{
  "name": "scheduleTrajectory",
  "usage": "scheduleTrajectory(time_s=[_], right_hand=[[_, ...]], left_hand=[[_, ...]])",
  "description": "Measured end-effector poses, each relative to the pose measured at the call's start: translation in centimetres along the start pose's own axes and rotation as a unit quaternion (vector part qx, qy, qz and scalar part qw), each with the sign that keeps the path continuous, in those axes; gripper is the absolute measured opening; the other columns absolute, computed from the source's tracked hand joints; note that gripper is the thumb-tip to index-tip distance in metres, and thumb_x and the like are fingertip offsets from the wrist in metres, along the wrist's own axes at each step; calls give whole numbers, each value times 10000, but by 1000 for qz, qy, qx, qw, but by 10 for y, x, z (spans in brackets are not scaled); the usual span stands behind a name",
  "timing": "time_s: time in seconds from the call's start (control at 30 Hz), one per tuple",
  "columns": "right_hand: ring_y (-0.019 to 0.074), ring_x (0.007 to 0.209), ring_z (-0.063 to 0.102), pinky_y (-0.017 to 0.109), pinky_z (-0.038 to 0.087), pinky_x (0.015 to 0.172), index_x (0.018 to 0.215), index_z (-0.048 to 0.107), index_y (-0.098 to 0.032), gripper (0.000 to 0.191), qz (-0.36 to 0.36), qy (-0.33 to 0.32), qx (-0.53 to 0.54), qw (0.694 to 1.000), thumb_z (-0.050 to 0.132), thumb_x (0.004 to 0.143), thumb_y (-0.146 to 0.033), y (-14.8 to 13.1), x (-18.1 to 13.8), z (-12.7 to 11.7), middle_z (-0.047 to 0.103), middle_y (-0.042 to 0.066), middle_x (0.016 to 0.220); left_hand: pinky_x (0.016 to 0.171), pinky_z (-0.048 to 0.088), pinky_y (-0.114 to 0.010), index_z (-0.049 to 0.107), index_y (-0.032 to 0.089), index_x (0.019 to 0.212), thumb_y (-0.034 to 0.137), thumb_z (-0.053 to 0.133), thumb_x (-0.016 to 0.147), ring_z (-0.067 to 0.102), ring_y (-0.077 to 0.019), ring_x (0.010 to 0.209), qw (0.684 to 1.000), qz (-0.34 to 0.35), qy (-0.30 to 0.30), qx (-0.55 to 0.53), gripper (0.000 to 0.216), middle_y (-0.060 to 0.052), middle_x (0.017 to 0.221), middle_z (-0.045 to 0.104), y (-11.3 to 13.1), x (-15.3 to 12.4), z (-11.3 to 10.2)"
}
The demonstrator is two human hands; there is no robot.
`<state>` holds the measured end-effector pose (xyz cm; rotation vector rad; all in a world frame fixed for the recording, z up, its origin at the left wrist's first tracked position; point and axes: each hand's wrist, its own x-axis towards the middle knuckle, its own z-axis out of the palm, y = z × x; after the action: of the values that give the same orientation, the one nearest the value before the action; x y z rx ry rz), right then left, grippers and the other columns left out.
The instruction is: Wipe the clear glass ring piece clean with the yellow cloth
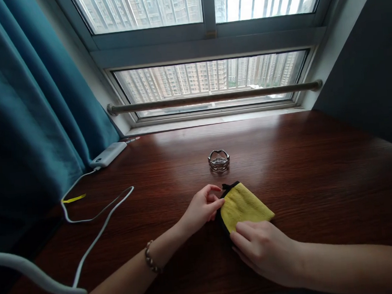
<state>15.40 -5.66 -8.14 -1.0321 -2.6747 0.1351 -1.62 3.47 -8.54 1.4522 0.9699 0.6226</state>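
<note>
A folded yellow cloth [246, 204] with a black edge lies on the brown wooden table, between my two hands. My left hand [202, 205] pinches its left black edge near the upper corner, thumb and fingers closed on it. At the near side, the curled fingers of my right hand [263, 248] grip the lower edge; the fingertips are partly hidden beneath the hand. Just beyond the cloth stands a clear glass ashtray [219, 162], touched by neither hand.
A white power strip [109, 154] rests at the back left by the blue curtain [42, 86]. Its white cable [103, 233] loops over the table's left side, near a yellow strip [74, 198]. A metal rail [212, 98] crosses the window behind the table.
</note>
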Motion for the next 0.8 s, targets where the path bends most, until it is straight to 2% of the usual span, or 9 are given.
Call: scheduleTrajectory(time_s=[0.17, 0.3, 0.4, 0.47, 0.5, 0.57, 0.63, 0.73, 0.8], right_hand=[[170, 625, 388, 295, 316, 537, 783, 460, -140, 62, 7, 3, 4, 1000, 472, 773, -80, -1, 0, 4, 443, 43, 757], [180, 647, 416, 302, 341, 545, 814, 485, -133, 43, 11, -12, 10, 1000, 506, 779, -118, -4, -1, 4, 468, 47, 769], [190, 692, 456, 313, 397, 582, 857, 508, -131, 186, 39, -9, 90, 995, 562, 809, -302, -1, 1, -8, 496, 49, 794], [194, 755, 475, 329, 434, 655, 910, 519, -132, 237, 72, 42, 143, 986, 522, 845, -359, 7, 4, -19, 509, 55, 834], [196, 800, 480, 340, 443, 702, 957, 519, -128, 229, 93, 82, 150, 981, 479, 872, -338, 13, 6, -23, 515, 64, 874], [193, 929, 472, 351, 433, 831, 1080, 490, -102, 257, 130, 162, 132, 969, 396, 910, -269, 29, 10, -28, 510, 94, 1002], [185, 1111, 398, 332, 369, 965, 1213, 414, -44, 349, 129, 188, 96, 969, 338, 921, -219, 47, 12, -24, 439, 134, 1186], [178, 1286, 174, 346, 247, 1069, 1336, 280, -12, 448, 82, 88, 24, 992, 283, 918, -170, 73, 13, -9, 234, 125, 1383], [182, 1302, 125, 397, 212, 1080, 1362, 255, -45, 471, 90, 5, -20, 996, 292, 935, -242, 85, 12, 0, 216, 81, 1400]], left_hand=[[419, 322, -190, 438, 172, 1002, 299, 504, 798, 429, -78, 469, 991, 49, 30, 123, 249, 46, 625, 484, 1, -5, -1], [542, 381, -243, 447, 166, 971, 247, 458, 811, 466, -120, 569, 956, 81, 67, 274, 179, 21, 645, 500, 6, -10, 2], [677, 438, -322, 412, 144, 1066, 230, 418, 824, 506, -179, 731, 882, 135, 135, 431, 256, -46, 805, 529, 6, -15, 7], [796, 433, -391, 406, 120, 1086, 221, 423, 819, 474, -226, 891, 819, 222, 172, 499, 286, -106, 952, 498, 5, -21, 12], [840, 420, -412, 411, 107, 1076, 217, 437, 811, 449, -241, 945, 800, 266, 171, 509, 288, -126, 996, 476, 5, -24, 15], [912, 391, -427, 425, 85, 1050, 208, 460, 793, 410, -260, 1033, 791, 337, 119, 496, 286, -151, 1052, 448, 6, -32, 22], [1002, 329, -429, 428, 72, 1086, 212, 455, 791, 329, -286, 1178, 786, 382, 11, 486, 328, -172, 1170, 414, 10, -38, 27], [1092, 210, -404, 346, 116, 1270, 280, 411, 840, 139, -272, 1323, 769, 362, -153, 504, 465, -120, 1377, 295, 19, -43, 33], [1111, 149, -406, 268, 186, 1341, 334, 338, 888, 114, -233, 1339, 765, 321, -219, 514, 482, -53, 1434, 227, 24, -44, 34]])
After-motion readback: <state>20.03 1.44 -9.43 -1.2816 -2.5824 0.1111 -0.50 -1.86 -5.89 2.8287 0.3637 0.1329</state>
